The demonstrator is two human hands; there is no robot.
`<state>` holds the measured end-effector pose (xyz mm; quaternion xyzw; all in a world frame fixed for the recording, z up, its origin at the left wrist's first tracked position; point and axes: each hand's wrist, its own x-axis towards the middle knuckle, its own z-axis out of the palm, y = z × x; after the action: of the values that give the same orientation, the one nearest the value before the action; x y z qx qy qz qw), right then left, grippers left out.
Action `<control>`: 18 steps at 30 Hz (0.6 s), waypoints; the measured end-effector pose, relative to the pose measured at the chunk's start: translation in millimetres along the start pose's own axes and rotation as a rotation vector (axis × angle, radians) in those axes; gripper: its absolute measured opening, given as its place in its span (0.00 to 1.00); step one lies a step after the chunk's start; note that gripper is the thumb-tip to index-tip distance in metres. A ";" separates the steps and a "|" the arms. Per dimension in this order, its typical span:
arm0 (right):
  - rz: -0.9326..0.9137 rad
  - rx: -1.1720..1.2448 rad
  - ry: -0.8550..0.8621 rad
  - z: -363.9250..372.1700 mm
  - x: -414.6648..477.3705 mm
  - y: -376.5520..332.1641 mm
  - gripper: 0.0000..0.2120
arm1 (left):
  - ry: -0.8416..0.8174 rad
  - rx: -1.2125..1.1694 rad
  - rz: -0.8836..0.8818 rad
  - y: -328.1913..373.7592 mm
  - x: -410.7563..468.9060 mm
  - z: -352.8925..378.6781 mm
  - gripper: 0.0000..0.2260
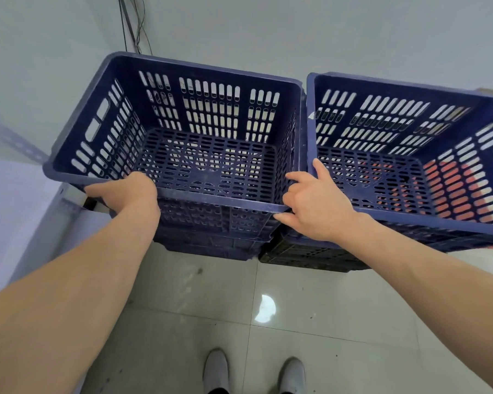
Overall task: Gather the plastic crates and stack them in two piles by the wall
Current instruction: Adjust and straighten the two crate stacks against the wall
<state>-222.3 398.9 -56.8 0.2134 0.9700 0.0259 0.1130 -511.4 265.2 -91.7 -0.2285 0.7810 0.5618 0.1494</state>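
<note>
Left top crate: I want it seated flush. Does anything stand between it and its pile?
Nothing visible does. The left top crate sits nested on its pile; only the right hand curls round its near corner, beside the right crate.

two crate piles (211, 223), two hands (125, 191), two shoes (215, 371)

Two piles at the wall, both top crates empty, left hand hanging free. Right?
Not quite. The left hand isn't hanging free: it has a grip on the near rim of the left crate, as the head view shows. The rest holds: two piles at the wall, with the left crate and the right crate on top, both empty.
</note>
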 end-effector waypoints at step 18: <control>0.656 0.318 0.243 45.3 -167.9 125.3 0.44 | -0.636 0.719 1.424 -37.1 -131.6 -26.2 0.42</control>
<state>-12.5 442.3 -53.5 0.5228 0.8484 -0.0649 -0.0518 -379.4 255.5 -48.7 0.5457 0.7898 0.2776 0.0366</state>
